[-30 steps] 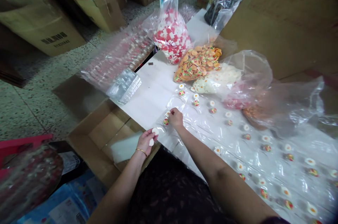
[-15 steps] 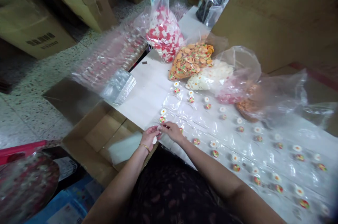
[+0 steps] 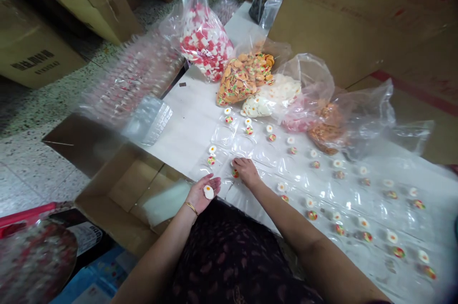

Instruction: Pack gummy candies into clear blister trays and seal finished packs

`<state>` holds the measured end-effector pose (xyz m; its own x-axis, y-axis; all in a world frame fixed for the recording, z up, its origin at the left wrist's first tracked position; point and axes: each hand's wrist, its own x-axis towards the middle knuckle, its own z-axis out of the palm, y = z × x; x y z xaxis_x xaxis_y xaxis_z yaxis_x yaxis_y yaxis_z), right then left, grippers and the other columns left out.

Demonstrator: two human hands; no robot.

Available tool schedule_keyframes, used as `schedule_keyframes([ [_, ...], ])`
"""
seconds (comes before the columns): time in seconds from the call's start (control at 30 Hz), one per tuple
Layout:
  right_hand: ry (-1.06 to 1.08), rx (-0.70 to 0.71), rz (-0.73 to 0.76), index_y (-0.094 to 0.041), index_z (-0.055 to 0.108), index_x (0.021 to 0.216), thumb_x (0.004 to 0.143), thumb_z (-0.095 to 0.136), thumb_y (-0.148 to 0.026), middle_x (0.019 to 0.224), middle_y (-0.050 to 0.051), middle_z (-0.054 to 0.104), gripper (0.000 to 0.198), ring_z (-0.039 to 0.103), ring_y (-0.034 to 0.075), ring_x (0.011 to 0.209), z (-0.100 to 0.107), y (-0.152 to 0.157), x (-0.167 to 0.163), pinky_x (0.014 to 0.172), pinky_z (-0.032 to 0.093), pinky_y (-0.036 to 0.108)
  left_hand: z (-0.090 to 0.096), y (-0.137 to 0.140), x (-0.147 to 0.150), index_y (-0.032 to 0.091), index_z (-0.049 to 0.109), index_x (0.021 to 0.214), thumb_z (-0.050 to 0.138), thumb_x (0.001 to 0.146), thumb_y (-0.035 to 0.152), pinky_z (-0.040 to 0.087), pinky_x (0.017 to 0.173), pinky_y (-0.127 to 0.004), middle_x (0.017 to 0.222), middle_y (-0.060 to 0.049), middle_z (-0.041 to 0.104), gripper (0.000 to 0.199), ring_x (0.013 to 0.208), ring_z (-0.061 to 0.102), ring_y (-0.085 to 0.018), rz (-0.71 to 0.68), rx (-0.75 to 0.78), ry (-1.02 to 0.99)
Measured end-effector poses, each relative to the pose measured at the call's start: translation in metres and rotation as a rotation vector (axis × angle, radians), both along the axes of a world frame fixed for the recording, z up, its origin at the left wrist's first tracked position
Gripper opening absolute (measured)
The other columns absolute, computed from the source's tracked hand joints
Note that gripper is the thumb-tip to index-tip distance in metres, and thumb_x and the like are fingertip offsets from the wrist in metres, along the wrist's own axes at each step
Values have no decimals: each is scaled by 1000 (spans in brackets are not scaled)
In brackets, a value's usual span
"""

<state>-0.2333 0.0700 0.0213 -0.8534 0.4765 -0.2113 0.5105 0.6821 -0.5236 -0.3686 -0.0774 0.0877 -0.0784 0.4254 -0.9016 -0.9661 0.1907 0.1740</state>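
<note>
My left hand (image 3: 204,194) is palm up at the table's near edge, fingers spread, with a small fried-egg-shaped piece (image 3: 208,192) lying on the palm. My right hand (image 3: 245,170) reaches over the table, fingertips pinched on a small white piece, mostly hidden, that looks like another fried egg. Just under those fingers sits a round pizza-like piece (image 3: 235,173) on a clear plastic packet. Beside it, to the left, another packet bears a fried-egg piece (image 3: 212,149) and a pizza-like piece (image 3: 211,160). Rows of similar pairs stretch to the right across the clear packets (image 3: 245,144).
Behind the rows stand bags of red-and-white pieces (image 3: 205,44), pizza-like pieces (image 3: 236,82) and fried-egg pieces (image 3: 272,96). An open cardboard box (image 3: 103,199) is at the left, with clear plastic sheets (image 3: 166,201) inside. A large carton (image 3: 339,22) rises behind the bags.
My hands were together at the table edge and have parted. The right moved right and forward over a packet; the left opened palm up, showing the fried-egg piece. The view shifted slightly.
</note>
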Motion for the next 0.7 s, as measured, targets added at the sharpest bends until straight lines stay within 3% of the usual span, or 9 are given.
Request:
schedule_keyframes([
  [0.13,-107,122,80,-20,47,118,83,37,-11,118,10,50,38,44,23,100,4,-9,5,80,35,37,4,12,1,14,56,90,53,74,15,49,71,-30,84,-9,64,16,75,62,-16,12,12,14],
  [0.23,-78,70,22,-19,46,120,81,36,-6,122,9,48,42,45,23,100,6,-10,8,82,35,38,2,18,4,14,56,89,50,75,16,49,73,-31,86,-10,63,15,77,62,-16,28,34,-20],
  [0.37,112,-105,-185,-16,52,114,82,38,-11,122,11,49,35,45,21,107,20,-17,8,88,36,36,-2,27,6,14,56,89,46,78,23,47,77,-35,93,-10,62,17,85,60,-19,52,109,-40],
  [0.43,188,-202,-200,-19,56,109,82,44,-19,114,9,54,30,47,19,105,33,-27,4,88,38,33,-3,31,9,14,56,90,45,79,28,47,75,-33,95,-10,62,21,85,60,-18,35,150,-33],
  [0.57,253,-563,-241,-22,62,90,70,61,-20,87,2,60,21,54,14,81,49,-56,-2,73,43,28,-1,33,22,14,58,92,48,79,28,48,62,-26,84,-8,63,22,74,60,-15,-72,148,-56],
  [0.7,240,-838,-628,-19,57,72,63,64,-24,61,-5,53,12,48,10,55,38,-75,17,53,41,23,-3,23,40,13,59,89,54,74,12,49,66,-26,84,-7,64,16,74,61,-15,-235,110,-55],
])
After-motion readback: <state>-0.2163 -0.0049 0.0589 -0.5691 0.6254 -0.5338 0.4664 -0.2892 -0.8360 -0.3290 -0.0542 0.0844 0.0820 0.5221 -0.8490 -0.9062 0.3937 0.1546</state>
